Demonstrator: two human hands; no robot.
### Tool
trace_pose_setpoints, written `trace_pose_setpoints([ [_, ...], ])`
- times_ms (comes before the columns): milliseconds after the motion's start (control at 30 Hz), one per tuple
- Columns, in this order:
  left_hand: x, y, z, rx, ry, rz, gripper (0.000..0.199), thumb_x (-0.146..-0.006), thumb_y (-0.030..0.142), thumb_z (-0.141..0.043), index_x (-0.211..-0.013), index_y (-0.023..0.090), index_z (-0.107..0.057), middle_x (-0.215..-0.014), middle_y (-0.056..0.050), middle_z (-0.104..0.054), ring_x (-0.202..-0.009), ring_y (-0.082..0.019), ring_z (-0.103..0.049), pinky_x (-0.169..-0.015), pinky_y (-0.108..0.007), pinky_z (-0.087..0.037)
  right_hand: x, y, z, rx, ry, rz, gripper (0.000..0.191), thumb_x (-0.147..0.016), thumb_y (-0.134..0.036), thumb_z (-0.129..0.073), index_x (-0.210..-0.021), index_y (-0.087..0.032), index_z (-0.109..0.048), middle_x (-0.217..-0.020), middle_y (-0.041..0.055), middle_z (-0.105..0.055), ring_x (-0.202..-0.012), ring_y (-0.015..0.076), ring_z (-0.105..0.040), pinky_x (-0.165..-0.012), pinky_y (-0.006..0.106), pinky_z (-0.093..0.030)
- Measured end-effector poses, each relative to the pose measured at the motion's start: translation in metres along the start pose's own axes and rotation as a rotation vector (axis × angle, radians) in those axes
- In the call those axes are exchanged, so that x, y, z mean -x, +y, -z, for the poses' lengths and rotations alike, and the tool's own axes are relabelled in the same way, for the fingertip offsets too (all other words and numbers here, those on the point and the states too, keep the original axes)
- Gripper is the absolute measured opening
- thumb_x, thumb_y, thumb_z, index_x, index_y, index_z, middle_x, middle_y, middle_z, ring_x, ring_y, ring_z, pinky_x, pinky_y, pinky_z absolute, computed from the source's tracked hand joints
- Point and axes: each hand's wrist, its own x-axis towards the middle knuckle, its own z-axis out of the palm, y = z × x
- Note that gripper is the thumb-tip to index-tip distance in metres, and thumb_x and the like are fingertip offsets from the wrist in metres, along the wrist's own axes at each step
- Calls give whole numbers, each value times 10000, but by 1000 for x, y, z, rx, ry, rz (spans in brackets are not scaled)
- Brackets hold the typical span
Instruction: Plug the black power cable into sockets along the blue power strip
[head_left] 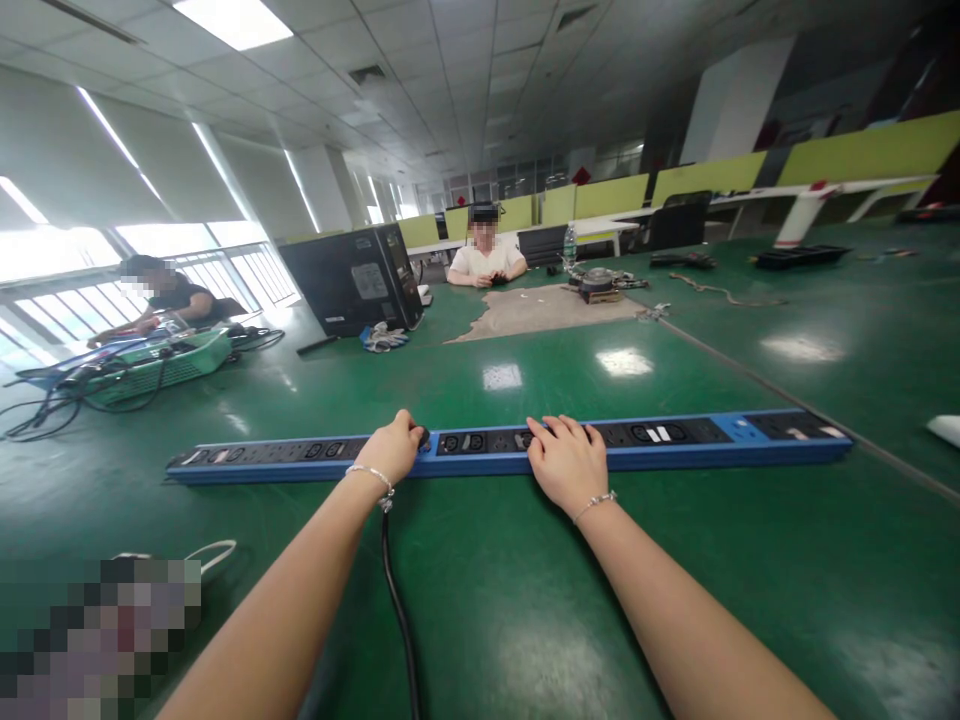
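A long blue power strip (480, 465) with black socket panels lies across the green table in front of me. Left of its middle, my left hand (391, 448) is closed on a black plug (424, 436) at a blue section of the strip. Fingers cover most of the plug, so how far it sits in the socket cannot be told. A black cable (394, 580) runs from under that wrist toward me. My right hand (568, 460) lies over the strip right of the middle, fingers stretched across its top and slightly apart.
Beyond the strip stand a black computer case (352, 280), gloves (384, 337) and a green basket (161, 372) with cables. A person (486, 255) sits across the table, another (161, 295) at left. A bottle (570, 247) and a metal part (602, 280) are farther back.
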Motion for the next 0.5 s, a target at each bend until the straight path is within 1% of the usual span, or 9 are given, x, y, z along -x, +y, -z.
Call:
trace_pose_setpoints([
  [133, -2, 3, -1, -61, 0, 7, 270, -858, 336, -322, -995, 171, -486, -920, -144, -677, -890, -259, -636, -722, -327, -441, 0, -1, 1, -7, -12, -2, 363, -854, -283, -372, -1104, -299, -636, -1147, 13, -622, -1110, 210, -467, -959, 403, -228],
  [300, -4, 9, -3, -133, -35, -8, 303, -854, 334, -314, -1029, 141, -468, -929, -168, -670, -895, -265, -636, -728, -337, -448, 0, -1, 2, -15, -33, -10, 377, -855, -283, -366, -1124, -291, -629, -1163, 22, -613, -1123, 221, -450, -969, 414, -215],
  [500, -3, 17, -7, -185, -47, -16, 314, -848, 325, -305, -1034, 134, -471, -914, -203, -666, -866, -293, -643, -704, -382, -457, -1, -1, 3, -28, -40, -14, 378, -856, -278, -361, -1118, -288, -633, -1156, 29, -617, -1118, 223, -452, -966, 419, -216],
])
